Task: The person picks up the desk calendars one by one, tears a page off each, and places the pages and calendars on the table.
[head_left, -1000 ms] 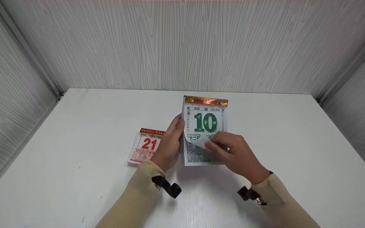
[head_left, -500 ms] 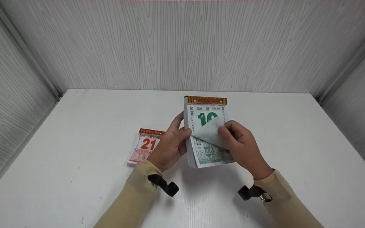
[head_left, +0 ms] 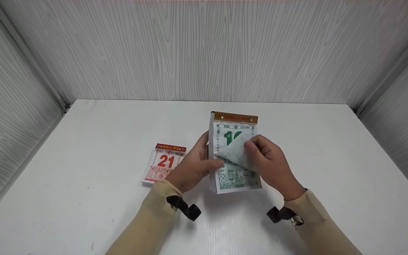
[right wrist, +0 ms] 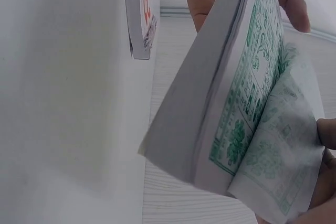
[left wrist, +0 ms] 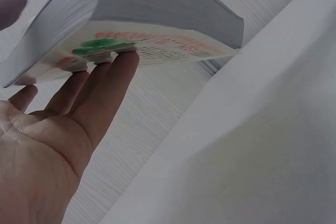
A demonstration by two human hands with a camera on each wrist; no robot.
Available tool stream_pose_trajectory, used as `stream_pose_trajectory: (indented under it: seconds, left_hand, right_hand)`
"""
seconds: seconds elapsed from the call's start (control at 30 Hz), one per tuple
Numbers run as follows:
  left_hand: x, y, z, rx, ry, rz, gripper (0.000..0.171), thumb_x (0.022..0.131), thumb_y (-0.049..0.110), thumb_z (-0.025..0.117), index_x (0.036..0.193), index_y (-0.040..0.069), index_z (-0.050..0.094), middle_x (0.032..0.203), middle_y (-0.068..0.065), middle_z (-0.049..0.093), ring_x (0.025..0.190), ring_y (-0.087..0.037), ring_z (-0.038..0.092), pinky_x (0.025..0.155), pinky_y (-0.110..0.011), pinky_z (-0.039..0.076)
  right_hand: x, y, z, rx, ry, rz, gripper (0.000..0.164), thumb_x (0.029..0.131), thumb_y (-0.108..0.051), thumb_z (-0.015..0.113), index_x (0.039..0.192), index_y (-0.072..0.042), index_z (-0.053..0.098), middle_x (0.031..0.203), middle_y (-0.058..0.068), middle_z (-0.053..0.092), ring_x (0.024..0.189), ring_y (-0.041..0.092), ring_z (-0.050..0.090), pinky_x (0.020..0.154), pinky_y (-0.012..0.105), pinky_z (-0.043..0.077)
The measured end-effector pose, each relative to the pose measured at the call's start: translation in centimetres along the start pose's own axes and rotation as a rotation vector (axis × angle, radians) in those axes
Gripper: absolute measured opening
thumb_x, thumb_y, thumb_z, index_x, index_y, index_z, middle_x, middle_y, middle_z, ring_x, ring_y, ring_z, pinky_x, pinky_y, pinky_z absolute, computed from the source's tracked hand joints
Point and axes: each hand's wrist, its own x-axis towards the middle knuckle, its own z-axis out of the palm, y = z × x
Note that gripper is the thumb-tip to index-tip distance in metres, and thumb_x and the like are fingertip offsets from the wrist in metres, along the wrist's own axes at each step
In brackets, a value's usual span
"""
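A thick tear-off calendar (head_left: 237, 181) with green print and a gold-brown top strip is held up off the table in the head view. My left hand (head_left: 193, 168) holds it by its left side, fingers under the back and thumb over the front; the left wrist view shows several fingertips against the printed underside (left wrist: 173, 45). Between thumb and fingers my right hand (head_left: 275, 166) pinches a thin top page (right wrist: 283, 145). That page is folded up to the right, partly covering the green number. The page's lower print shows faintly through its back.
A smaller calendar (head_left: 165, 163) with a red 21 lies on the white table (head_left: 83, 148), left of my left hand, which hides its lower right corner. Wood-grain panels (head_left: 204, 53) rise at the back and both sides. Black camera mounts (head_left: 186, 209) sit on both wrists.
The lifted corner of the page has been drawn farther up and right, folding over the number. The calendar has shifted slightly right and nearer; my left thumb now lies lower on its front.
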Motion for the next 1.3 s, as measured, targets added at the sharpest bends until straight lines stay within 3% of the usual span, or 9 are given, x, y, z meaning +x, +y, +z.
stream_pose_trajectory:
  seconds: [0.07,0.17,0.27,0.43,0.57,0.7,0.87,1.13,1.3]
  left_hand:
    - [0.1,0.0,0.1,0.020,0.014,-0.001,0.101,0.092,0.003,0.072,0.166,0.028,0.008,0.155,-0.008,0.050,0.134,-0.034,0.058,0.104,-0.049,0.052]
    - [0.1,0.0,0.2,0.026,0.050,0.005,0.098,0.091,-0.005,0.066,0.165,0.027,0.010,0.153,-0.008,0.052,0.132,-0.034,0.059,0.103,-0.048,0.052]
    - [0.2,0.0,0.2,0.045,0.113,0.015,0.094,0.090,-0.007,0.059,0.165,0.027,0.013,0.152,-0.005,0.052,0.132,-0.031,0.059,0.105,-0.047,0.052]
    - [0.4,-0.2,0.3,0.066,0.188,0.005,0.074,0.100,0.004,0.050,0.164,0.021,0.017,0.161,0.000,0.041,0.141,-0.023,0.049,0.114,-0.045,0.043]
    - [0.6,-0.3,0.2,0.064,0.218,-0.012,0.060,0.107,0.015,0.047,0.163,0.017,0.023,0.160,-0.005,0.041,0.141,-0.024,0.048,0.116,-0.046,0.040]
    - [0.6,-0.4,0.0,0.091,0.240,-0.014,0.054,0.109,0.026,0.051,0.159,0.017,0.031,0.151,-0.007,0.052,0.133,-0.024,0.057,0.111,-0.042,0.046]
    - [0.5,-0.2,-0.1,0.128,0.247,-0.006,0.056,0.107,0.031,0.058,0.156,0.017,0.035,0.146,-0.006,0.058,0.128,-0.024,0.061,0.106,-0.041,0.051]
    - [0.4,-0.2,-0.5,0.138,0.289,-0.019,0.051,0.107,0.025,0.058,0.154,0.017,0.040,0.143,-0.005,0.060,0.127,-0.023,0.062,0.106,-0.042,0.051]
    - [0.3,-0.2,-0.6,0.159,0.329,-0.044,0.055,0.106,0.016,0.059,0.156,0.019,0.038,0.147,-0.001,0.057,0.130,-0.021,0.059,0.110,-0.042,0.047]
  right_hand:
    - [0.0,0.0,0.0,0.005,-0.004,0.008,0.021,0.107,-0.021,0.057,0.094,-0.004,0.062,0.073,0.004,0.043,0.070,0.017,0.041,0.062,0.027,0.032]
    - [-0.1,-0.1,0.0,0.029,-0.026,0.010,0.019,0.108,-0.022,0.055,0.103,-0.004,0.061,0.080,0.006,0.051,0.076,0.018,0.047,0.066,0.027,0.036]
    - [-0.3,-0.2,0.2,-0.008,-0.099,-0.025,0.016,0.108,-0.020,0.057,0.117,-0.006,0.057,0.098,0.004,0.065,0.089,0.017,0.059,0.078,0.027,0.047]
    - [-0.8,0.1,1.1,-0.357,-0.275,-0.202,0.055,0.091,-0.010,0.079,0.138,-0.009,0.050,0.117,0.000,0.061,0.100,0.014,0.060,0.088,0.032,0.055]
    - [-1.0,0.6,1.7,-0.579,-0.295,-0.353,0.075,0.081,-0.004,0.087,0.146,-0.008,0.052,0.117,0.002,0.054,0.100,0.013,0.054,0.085,0.029,0.054]
    - [-1.1,0.7,1.8,-0.625,-0.253,-0.421,0.070,0.082,0.007,0.077,0.147,-0.009,0.058,0.112,0.004,0.053,0.096,0.013,0.051,0.078,0.027,0.052]
    - [-1.0,0.5,1.6,-0.628,-0.205,-0.456,0.047,0.094,-0.001,0.071,0.140,-0.012,0.066,0.109,0.004,0.058,0.092,0.013,0.052,0.072,0.027,0.051]
    - [-0.6,-0.4,1.5,-0.580,-0.232,-0.368,0.030,0.100,-0.010,0.068,0.129,-0.013,0.073,0.113,0.002,0.064,0.091,0.012,0.058,0.075,0.030,0.055]
    - [-0.5,-0.6,1.9,-0.615,-0.272,-0.361,0.033,0.096,-0.005,0.070,0.128,-0.014,0.073,0.115,0.003,0.063,0.094,0.013,0.059,0.078,0.031,0.056]
